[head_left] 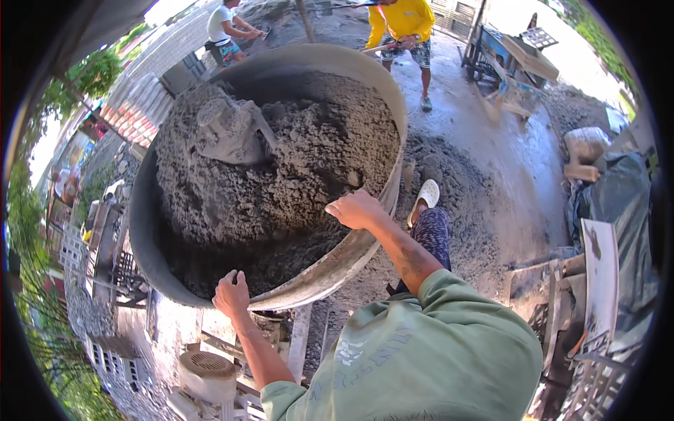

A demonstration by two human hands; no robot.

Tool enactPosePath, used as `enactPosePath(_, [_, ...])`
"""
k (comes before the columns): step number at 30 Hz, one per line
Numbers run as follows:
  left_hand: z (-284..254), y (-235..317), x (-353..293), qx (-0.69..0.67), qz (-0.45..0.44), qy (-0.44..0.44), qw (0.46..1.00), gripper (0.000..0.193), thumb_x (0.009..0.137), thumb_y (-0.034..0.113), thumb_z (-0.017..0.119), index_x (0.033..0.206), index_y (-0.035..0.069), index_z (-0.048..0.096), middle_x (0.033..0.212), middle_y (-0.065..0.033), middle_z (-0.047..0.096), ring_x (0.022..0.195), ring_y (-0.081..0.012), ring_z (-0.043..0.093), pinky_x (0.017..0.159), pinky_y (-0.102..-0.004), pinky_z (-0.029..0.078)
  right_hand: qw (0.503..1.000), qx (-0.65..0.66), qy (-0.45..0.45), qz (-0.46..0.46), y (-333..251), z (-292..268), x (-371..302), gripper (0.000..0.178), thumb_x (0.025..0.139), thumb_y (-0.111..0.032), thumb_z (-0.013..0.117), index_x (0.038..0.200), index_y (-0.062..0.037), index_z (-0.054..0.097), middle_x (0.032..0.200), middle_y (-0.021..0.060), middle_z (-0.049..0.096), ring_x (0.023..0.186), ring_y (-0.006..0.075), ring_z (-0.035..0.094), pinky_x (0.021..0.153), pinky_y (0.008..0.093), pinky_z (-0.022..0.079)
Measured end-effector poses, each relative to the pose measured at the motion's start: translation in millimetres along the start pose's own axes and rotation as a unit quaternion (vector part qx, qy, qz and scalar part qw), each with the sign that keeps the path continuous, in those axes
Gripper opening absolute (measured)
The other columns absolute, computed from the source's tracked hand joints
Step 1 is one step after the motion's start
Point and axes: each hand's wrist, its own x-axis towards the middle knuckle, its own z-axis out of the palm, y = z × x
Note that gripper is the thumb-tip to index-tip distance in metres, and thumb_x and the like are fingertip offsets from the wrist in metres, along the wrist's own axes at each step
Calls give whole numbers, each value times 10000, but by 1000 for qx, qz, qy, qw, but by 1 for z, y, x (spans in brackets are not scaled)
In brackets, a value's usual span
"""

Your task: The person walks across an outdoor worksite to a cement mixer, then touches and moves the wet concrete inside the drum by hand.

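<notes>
A big round mixing drum (309,290), crusted grey, stands tilted in front of me. Damp grey concrete mix (302,189) fills much of it, and a caked central hub with a blade (235,130) pokes out of the mix. My left hand (232,295) is curled over the near rim, fingertips on the inner side. Over the right part of the rim reaches my right hand (357,208), above the mix, its fingers bent and close together. What they hold, if anything, is hidden.
A motor (208,372) sits below the drum at near left. Spilled mix (449,175) lies right of the drum. Beyond it, a person in yellow (404,17) holds a handle; another person (228,28) bends at far left. Stacked blocks (137,116) and a wooden-topped machine (530,59) stand farther off.
</notes>
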Motion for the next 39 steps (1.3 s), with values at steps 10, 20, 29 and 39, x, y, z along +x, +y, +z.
enactPosePath(10, [4, -2, 2, -14, 1, 11, 1000, 322, 833, 406, 613, 1082, 220, 695, 1047, -64, 683, 1008, -264, 611, 902, -409, 421, 999, 28, -2, 18, -5, -7, -4, 383, 997, -328, 317, 1187, -233, 635, 946, 98, 693, 863, 282, 654, 811, 452, 449])
enactPosePath(20, [0, -3, 6, -15, -27, -29, 999, 346, 848, 454, 539, 867, 180, 750, 902, -93, 701, 905, -302, 634, 847, -428, 429, 999, 23, -21, 8, -6, -7, -3, 389, 1003, -342, 302, 1211, -236, 614, 1018, 70, 680, 888, 293, 650, 845, 467, 439])
enactPosePath(29, [0, 2, 0, -1, 0, 22, 1000, 288, 831, 390, 552, 954, 208, 738, 957, -74, 700, 918, -301, 638, 837, -428, 441, 997, 72, 4, 30, -4, -4, -1, 408, 997, -393, 323, 1176, -222, 647, 929, 139, 682, 856, 361, 623, 876, 475, 430])
enactPosePath(39, [5, -4, 2, -3, 9, 6, 1000, 285, 826, 407, 611, 1029, 236, 714, 978, -57, 699, 920, -287, 647, 781, -407, 483, 995, 93, 25, 25, -4, -6, -6, 382, 974, -350, 392, 970, -103, 684, 894, 144, 679, 863, 354, 636, 874, 481, 408])
